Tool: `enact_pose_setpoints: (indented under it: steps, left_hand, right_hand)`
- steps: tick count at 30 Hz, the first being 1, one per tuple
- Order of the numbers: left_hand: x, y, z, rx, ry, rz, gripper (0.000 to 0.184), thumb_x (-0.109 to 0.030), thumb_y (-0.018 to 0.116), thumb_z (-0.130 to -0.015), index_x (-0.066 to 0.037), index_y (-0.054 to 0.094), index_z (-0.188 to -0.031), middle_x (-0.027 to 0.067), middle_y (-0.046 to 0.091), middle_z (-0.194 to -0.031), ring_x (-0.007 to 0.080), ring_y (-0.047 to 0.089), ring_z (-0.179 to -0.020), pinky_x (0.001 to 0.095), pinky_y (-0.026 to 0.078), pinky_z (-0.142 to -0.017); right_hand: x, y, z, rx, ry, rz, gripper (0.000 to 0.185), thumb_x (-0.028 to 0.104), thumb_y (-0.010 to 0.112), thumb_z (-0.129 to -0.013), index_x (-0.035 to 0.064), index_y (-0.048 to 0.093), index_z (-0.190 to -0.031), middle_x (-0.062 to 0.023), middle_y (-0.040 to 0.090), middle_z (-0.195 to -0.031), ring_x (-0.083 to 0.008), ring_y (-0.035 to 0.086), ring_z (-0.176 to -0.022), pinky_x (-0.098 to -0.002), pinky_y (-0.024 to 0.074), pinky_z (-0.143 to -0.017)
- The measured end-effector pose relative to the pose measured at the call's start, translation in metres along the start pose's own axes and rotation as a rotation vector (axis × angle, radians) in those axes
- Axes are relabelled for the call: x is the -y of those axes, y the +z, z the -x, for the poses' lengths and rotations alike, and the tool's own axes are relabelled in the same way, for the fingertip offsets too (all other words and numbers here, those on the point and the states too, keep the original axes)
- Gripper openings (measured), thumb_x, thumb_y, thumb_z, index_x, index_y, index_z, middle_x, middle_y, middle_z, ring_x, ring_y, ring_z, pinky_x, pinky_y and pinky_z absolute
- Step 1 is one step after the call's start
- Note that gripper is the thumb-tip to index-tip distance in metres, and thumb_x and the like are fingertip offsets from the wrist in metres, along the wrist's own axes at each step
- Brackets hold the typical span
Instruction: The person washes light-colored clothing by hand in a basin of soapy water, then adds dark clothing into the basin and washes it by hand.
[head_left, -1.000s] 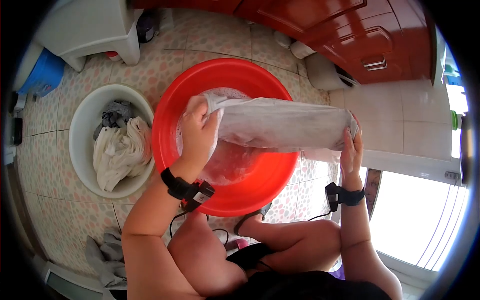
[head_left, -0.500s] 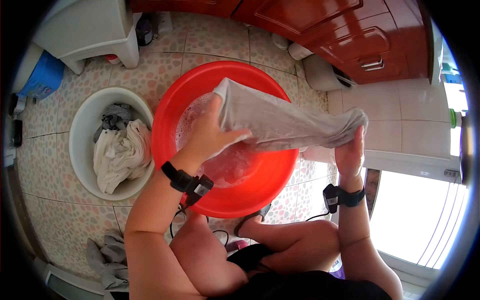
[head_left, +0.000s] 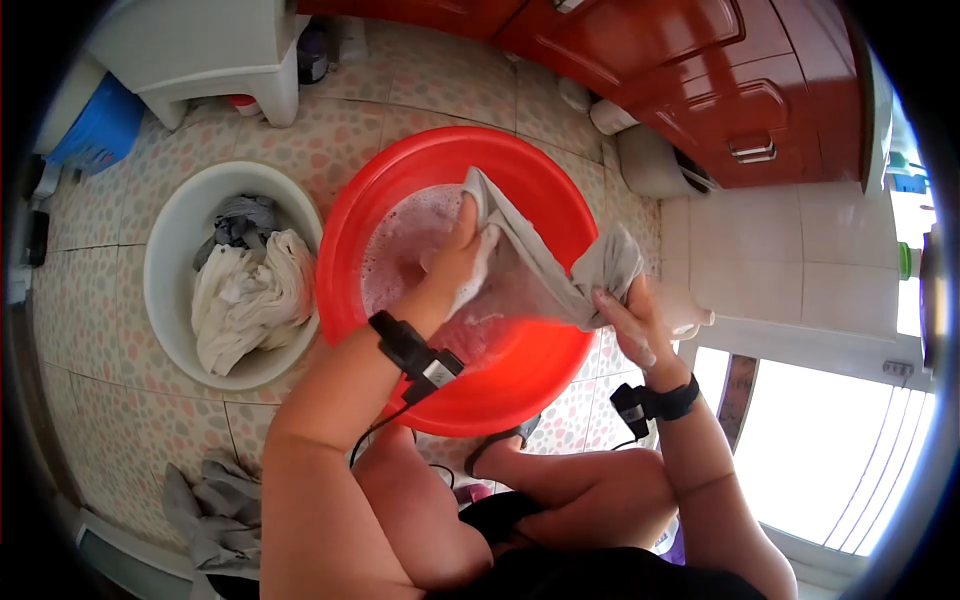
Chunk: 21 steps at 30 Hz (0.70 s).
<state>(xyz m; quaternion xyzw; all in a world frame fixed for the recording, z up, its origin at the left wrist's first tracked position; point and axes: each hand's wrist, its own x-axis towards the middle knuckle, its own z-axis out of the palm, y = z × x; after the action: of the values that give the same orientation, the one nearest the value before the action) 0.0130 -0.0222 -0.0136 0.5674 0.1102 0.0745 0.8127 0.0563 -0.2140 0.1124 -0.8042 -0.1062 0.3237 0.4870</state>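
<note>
A wet grey cloth (head_left: 535, 255) hangs between my two hands over the red basin (head_left: 540, 390). My left hand (head_left: 458, 265), with suds on it, is closed on the cloth's left end above the foamy water (head_left: 395, 235). At the basin's right rim, my right hand (head_left: 638, 322) grips the bunched other end, thumb against the fabric. The stretch between them sags and looks partly twisted. What kind of garment it is, I cannot tell.
To the left stands a white tub (head_left: 165, 330) holding cream cloth (head_left: 250, 300) and dark grey cloth (head_left: 240, 222). More grey cloth (head_left: 215, 510) lies on the tiles at lower left. Red cabinets (head_left: 680, 70) line the far side. A white jug (head_left: 685, 312) stands beyond my right hand.
My right hand has come inward and down toward the basin, its fingers now closing on the cloth. The stretched cloth has slackened and bunched. My left hand has shifted slightly right.
</note>
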Motion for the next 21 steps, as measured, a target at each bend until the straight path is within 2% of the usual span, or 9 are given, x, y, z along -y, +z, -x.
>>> enact_pose_setpoints:
  steps: [4, 6, 8, 9, 13, 14, 17, 18, 21]
  left_hand:
    - [0.009, 0.013, -0.004, 0.046, -0.123, 0.539, 0.061, -0.023, 0.038, -0.093, -0.01, 0.003, -0.141, 0.012, 0.035, -0.133, 0.0196, 0.035, -0.12, 0.0267, 0.029, -0.097]
    - [0.003, 0.017, -0.007, -0.008, -0.104, 0.508, 0.052, -0.03, 0.032, -0.094, -0.008, 0.016, -0.139, 0.0111, 0.04, -0.128, 0.0184, 0.039, -0.116, 0.0268, 0.03, -0.096]
    - [-0.006, 0.014, -0.008, -0.013, -0.31, 0.535, 0.047, -0.037, 0.033, -0.093, -0.011, 0.03, -0.131, 0.0055, 0.049, -0.105, 0.0125, 0.049, -0.09, 0.0269, 0.043, -0.077]
    - [-0.008, 0.017, -0.009, -0.165, -0.142, 0.362, 0.041, -0.042, 0.036, -0.091, -0.012, 0.041, -0.12, 0.0025, 0.049, -0.086, 0.0104, 0.048, -0.073, 0.0269, 0.044, -0.064]
    - [0.021, 0.022, -0.01, -0.305, -0.491, 0.429, 0.034, -0.042, 0.041, -0.09, -0.01, 0.05, -0.098, 0.0015, 0.048, -0.077, 0.0114, 0.049, -0.072, 0.0273, 0.043, -0.063]
    - [0.05, 0.032, -0.006, -0.238, -0.296, 0.607, 0.029, -0.036, 0.041, -0.091, -0.009, 0.052, -0.091, 0.0015, 0.05, -0.078, 0.0126, 0.05, -0.073, 0.0286, 0.044, -0.063]
    - [0.021, 0.032, -0.001, -0.259, -0.365, 0.414, 0.027, -0.034, 0.041, -0.09, -0.01, 0.053, -0.089, 0.0025, 0.052, -0.081, 0.014, 0.051, -0.075, 0.0296, 0.044, -0.062]
    - [0.028, 0.016, -0.008, -0.25, -0.435, 0.472, 0.029, -0.036, 0.042, -0.09, -0.01, 0.053, -0.09, 0.0026, 0.053, -0.08, 0.0141, 0.051, -0.074, 0.029, 0.044, -0.061]
    - [0.073, 0.008, -0.01, -0.218, -0.45, 0.481, 0.038, -0.041, 0.041, -0.09, -0.007, 0.052, -0.1, 0.0072, 0.055, -0.082, 0.0151, 0.052, -0.075, 0.0293, 0.044, -0.062]
  right_hand:
    - [-0.021, 0.031, -0.028, -0.143, -0.254, -0.057, 0.042, 0.01, 0.051, -0.086, 0.0008, 0.034, -0.124, -0.0065, 0.051, -0.109, -0.0132, 0.05, -0.096, -0.0269, 0.0415, -0.083]
    - [-0.011, 0.043, -0.044, -0.226, -0.265, 0.09, 0.033, 0.014, 0.052, -0.087, 0.0019, 0.041, -0.116, -0.0049, 0.054, -0.101, -0.0132, 0.053, -0.087, -0.0279, 0.0432, -0.077]
    - [-0.014, 0.068, -0.042, -0.23, -0.303, 0.114, 0.029, 0.015, 0.052, -0.087, 0.0019, 0.044, -0.111, -0.0078, 0.055, -0.098, -0.0146, 0.053, -0.085, -0.0285, 0.0433, -0.076]
    - [-0.016, 0.081, -0.041, -0.234, -0.342, 0.138, 0.026, 0.016, 0.052, -0.087, 0.002, 0.046, -0.107, -0.0107, 0.057, -0.094, -0.0161, 0.054, -0.083, -0.0291, 0.0434, -0.075]
    - [-0.028, 0.109, -0.051, -0.285, -0.41, 0.343, 0.015, 0.014, 0.053, -0.085, 0.0003, 0.053, -0.09, -0.0179, 0.054, -0.073, -0.0252, 0.054, -0.066, -0.0322, 0.0453, -0.065]
    - [-0.023, 0.103, -0.073, -0.289, -0.406, 0.327, 0.015, 0.014, 0.053, -0.085, 0.0003, 0.053, -0.09, -0.0179, 0.054, -0.073, -0.0252, 0.054, -0.066, -0.0322, 0.0453, -0.065]
    - [-0.009, 0.104, -0.097, -0.414, -0.196, -0.075, 0.015, 0.014, 0.053, -0.084, -0.0011, 0.053, -0.082, -0.0157, 0.053, -0.067, -0.0217, 0.054, -0.06, -0.0326, 0.045, -0.059]
    - [-0.037, 0.107, -0.103, -0.38, -0.436, 0.096, 0.017, 0.015, 0.053, -0.084, -0.0017, 0.054, -0.08, -0.0156, 0.054, -0.068, -0.0199, 0.054, -0.058, -0.031, 0.045, -0.057]
    - [-0.045, 0.112, -0.086, -0.257, -0.318, 0.138, 0.021, 0.019, 0.052, -0.084, -0.0012, 0.054, -0.077, -0.0178, 0.055, -0.067, -0.0249, 0.056, -0.056, -0.0346, 0.0447, -0.054]
